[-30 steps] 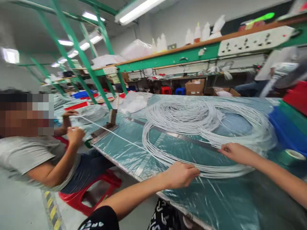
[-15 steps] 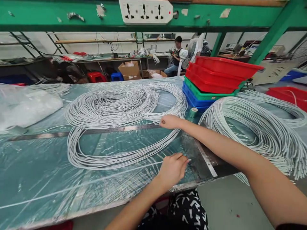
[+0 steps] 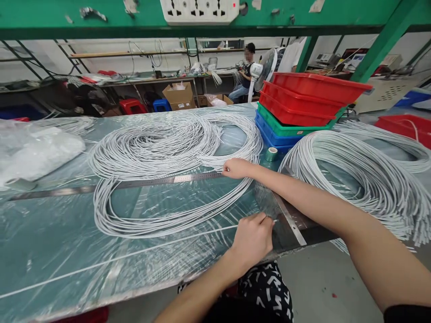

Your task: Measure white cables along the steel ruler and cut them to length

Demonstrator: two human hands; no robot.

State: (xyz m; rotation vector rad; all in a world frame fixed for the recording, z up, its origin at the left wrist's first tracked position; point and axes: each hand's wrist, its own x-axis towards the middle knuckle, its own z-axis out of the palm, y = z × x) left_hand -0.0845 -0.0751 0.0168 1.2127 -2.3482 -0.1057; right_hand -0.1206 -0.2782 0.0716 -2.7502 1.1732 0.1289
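Your left grip (image 3: 254,237) is closed around the white wire (image 3: 117,260), near its end. A tiny tip pokes out to the right of your fingers. The rest of the wire goes off to the left of that grip, lying low across the bench (image 3: 43,240) and out of view. Your right grip (image 3: 237,168) is farther out, at the near edge of the wire pile (image 3: 144,152), with its fingers curled by the end of the metal ruler (image 3: 151,181). I can't tell if it pinches something or just rests there, because the fingers hide it.

To do this well, pull the wire gently with your left grip so it lies straight, with no sag. Don't squeeze too hard, or it may bend. Let the same small bit of tip show each time. Mind the metal strip (image 3: 294,226) just right of your left grip; its edge might be sharp. The wire loop (image 3: 168,222) sits between your left grip and the ruler, so don't let the wire snag on it.
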